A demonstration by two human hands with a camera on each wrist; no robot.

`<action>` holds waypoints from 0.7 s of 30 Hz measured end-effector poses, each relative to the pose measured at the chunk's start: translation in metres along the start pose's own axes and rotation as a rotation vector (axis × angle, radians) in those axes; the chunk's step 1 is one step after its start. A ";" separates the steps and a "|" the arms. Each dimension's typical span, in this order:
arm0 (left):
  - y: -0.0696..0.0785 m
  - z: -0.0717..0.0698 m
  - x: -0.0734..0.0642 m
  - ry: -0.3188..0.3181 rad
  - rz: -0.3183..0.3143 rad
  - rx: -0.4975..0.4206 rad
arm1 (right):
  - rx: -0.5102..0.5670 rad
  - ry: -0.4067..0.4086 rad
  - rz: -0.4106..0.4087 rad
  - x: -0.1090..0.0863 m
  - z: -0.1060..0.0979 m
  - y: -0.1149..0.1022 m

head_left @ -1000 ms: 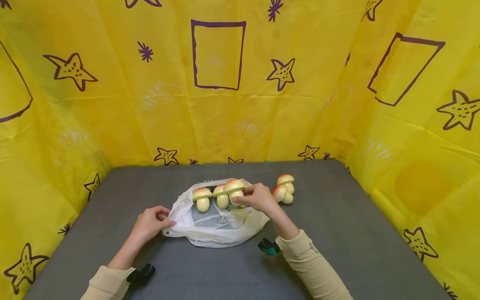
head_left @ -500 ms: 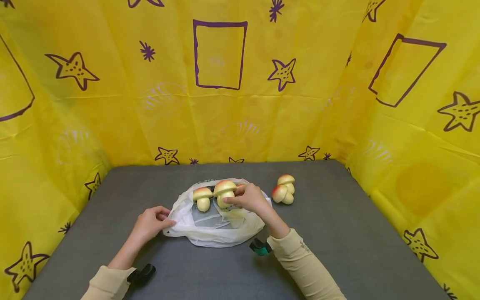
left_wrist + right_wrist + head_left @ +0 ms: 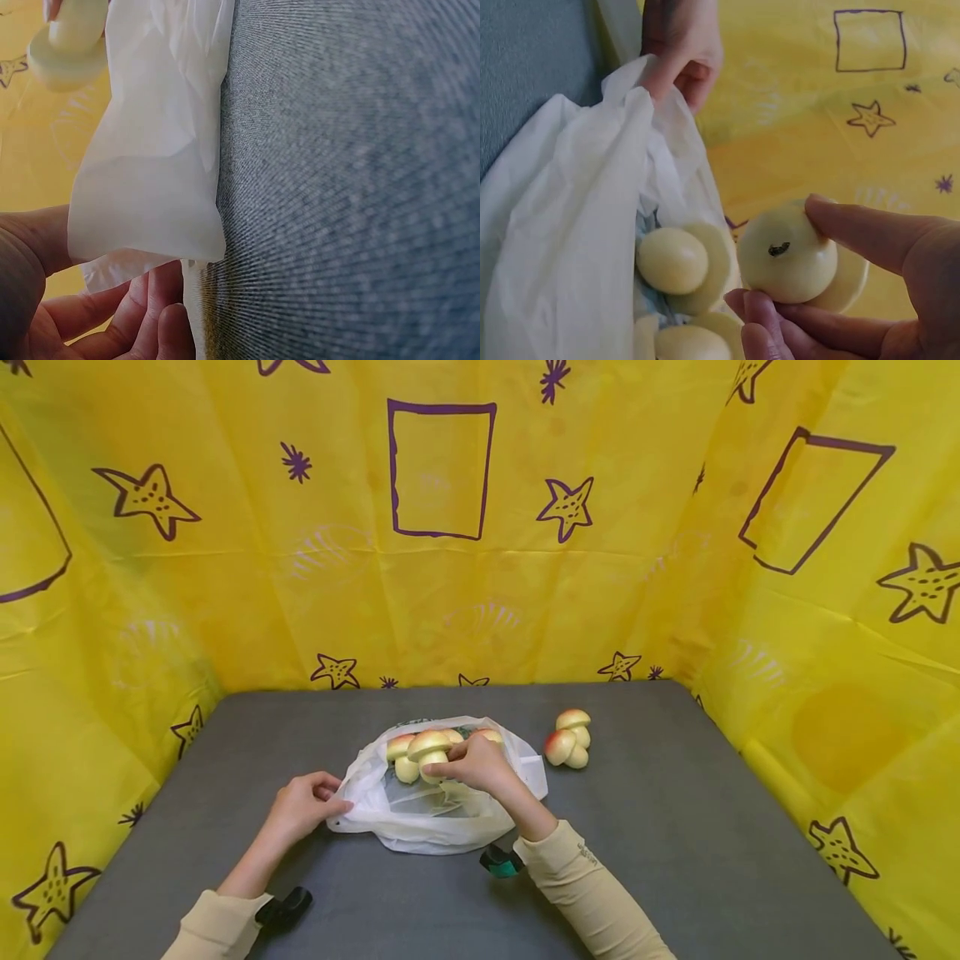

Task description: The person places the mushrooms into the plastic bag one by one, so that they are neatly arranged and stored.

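Note:
A white plastic bag (image 3: pixel 442 837) lies with its mouth spread wide on the table. At its left corner my left hand (image 3: pixel 303 806) pinches the rim, thumb inside and fingers outside in the left wrist view. My right hand (image 3: pixel 480 766) reaches over the bag's opening and holds a toy mushroom (image 3: pixel 427 745) by its stem, between thumb and fingers. The mushroom has a pale yellow stem and a cap tinged red; a dark mark shows on its stem end (image 3: pixel 780 249) in the right wrist view. Other toy mushrooms (image 3: pixel 673 260) lie inside the bag, partly hidden by the right hand.
Two more mushrooms (image 3: pixel 573 737) lie together on the grey table (image 3: pixel 637 827), right of the bag. Yellow cloth walls (image 3: pixel 480 610) with purple drawings close off the back and sides. Dark straps (image 3: pixel 501 862) sit at both wrists.
My right hand has moved left over the bag with the held mushroom, now in front of the leftmost mushrooms. The mushrooms at the bag's right show again. My left hand stays at the rim.

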State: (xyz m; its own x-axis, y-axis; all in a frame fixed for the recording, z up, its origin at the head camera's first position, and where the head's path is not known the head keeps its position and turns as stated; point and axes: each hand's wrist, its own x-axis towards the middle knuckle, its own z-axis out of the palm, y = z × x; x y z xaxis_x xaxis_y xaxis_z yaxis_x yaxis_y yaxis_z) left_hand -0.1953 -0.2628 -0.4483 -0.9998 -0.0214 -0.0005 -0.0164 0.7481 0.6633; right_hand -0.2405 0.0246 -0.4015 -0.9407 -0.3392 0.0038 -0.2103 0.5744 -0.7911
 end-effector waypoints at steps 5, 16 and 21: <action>0.000 0.001 -0.001 -0.006 -0.010 -0.004 | 0.014 -0.059 0.018 0.000 0.010 -0.003; 0.002 -0.002 0.001 -0.016 -0.008 -0.002 | 0.045 -0.075 0.042 -0.002 0.024 -0.002; 0.003 -0.003 0.000 -0.026 -0.007 0.002 | -0.008 -0.083 0.038 -0.003 0.031 0.001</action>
State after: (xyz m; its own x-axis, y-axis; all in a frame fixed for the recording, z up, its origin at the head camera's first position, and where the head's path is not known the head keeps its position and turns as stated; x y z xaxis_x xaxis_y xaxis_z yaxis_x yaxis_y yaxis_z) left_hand -0.1951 -0.2626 -0.4444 -0.9996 -0.0092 -0.0248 -0.0233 0.7492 0.6619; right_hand -0.2299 0.0030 -0.4215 -0.9227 -0.3778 -0.0769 -0.1778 0.5940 -0.7846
